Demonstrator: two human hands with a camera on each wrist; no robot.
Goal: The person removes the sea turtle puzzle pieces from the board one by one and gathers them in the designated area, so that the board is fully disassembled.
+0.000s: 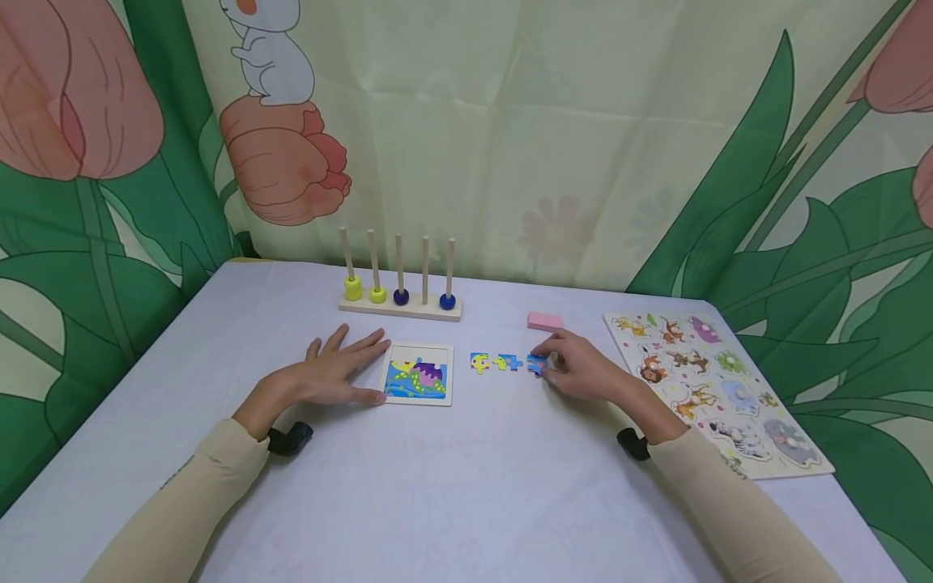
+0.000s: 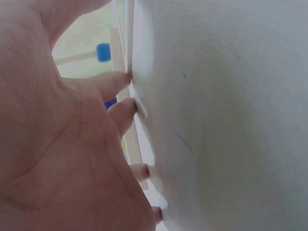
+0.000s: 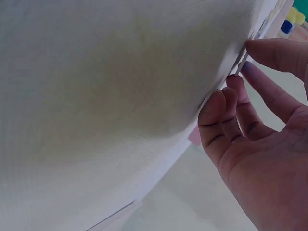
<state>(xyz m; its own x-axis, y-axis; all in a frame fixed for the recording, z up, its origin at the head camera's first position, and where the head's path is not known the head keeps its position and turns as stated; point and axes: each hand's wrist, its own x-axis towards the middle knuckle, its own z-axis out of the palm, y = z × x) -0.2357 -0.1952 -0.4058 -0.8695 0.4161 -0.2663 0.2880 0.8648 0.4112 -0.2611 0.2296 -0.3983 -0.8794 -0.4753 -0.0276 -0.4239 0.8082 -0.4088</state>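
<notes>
My left hand (image 1: 331, 372) lies palm down with fingers spread, thumb and index tip at the left edge of a small white-framed jigsaw board (image 1: 419, 402). Inside the frame, a partly filled picture shows blue, yellow and purple. In the left wrist view the fingertips (image 2: 124, 108) of this hand press on the white cloth. My right hand (image 1: 579, 366) pinches a blue jigsaw piece (image 1: 535, 363) between thumb and fingers, low over the table. Left of it lie a yellow-and-blue jigsaw piece (image 1: 508, 362) and a mostly yellow one (image 1: 479, 362).
A wooden peg stand (image 1: 401, 307) with yellow and blue beads is behind the board. A pink block (image 1: 545, 321) lies beyond my right hand. To the right, an animal peg puzzle (image 1: 717, 389) reaches under my right forearm. A printed curtain (image 1: 554, 146) hangs behind the table.
</notes>
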